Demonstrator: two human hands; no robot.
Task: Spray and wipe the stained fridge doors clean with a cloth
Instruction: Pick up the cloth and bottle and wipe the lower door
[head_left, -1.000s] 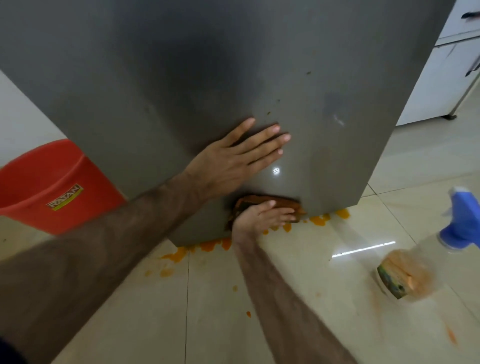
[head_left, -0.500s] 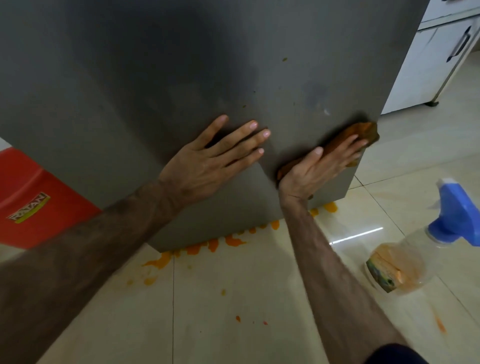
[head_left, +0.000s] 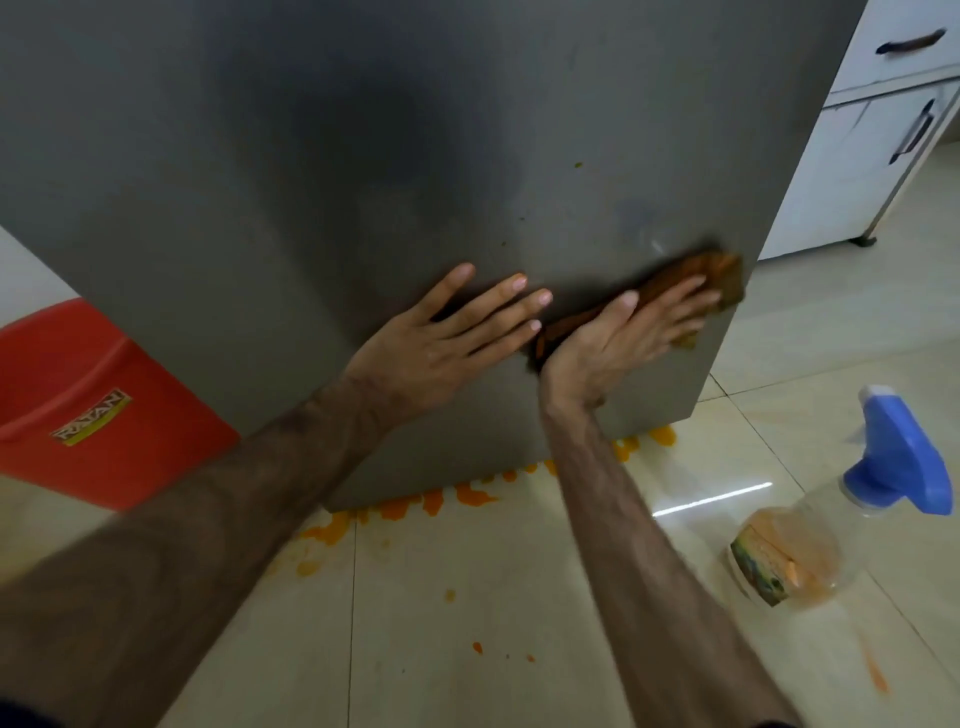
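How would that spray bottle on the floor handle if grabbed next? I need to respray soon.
The spray bottle lies on its side on glossy tile, so a nudge would probably roll it. Its clear body looks nearly empty, so it is likely light. Orange smears on the plastic suggest a slippery grip; the blue trigger head seems the safer hold.

R hand (head_left: 618, 340) presses cloth (head_left: 680, 280) on fridge door (head_left: 363, 182); L hand (head_left: 441, 338) flat.
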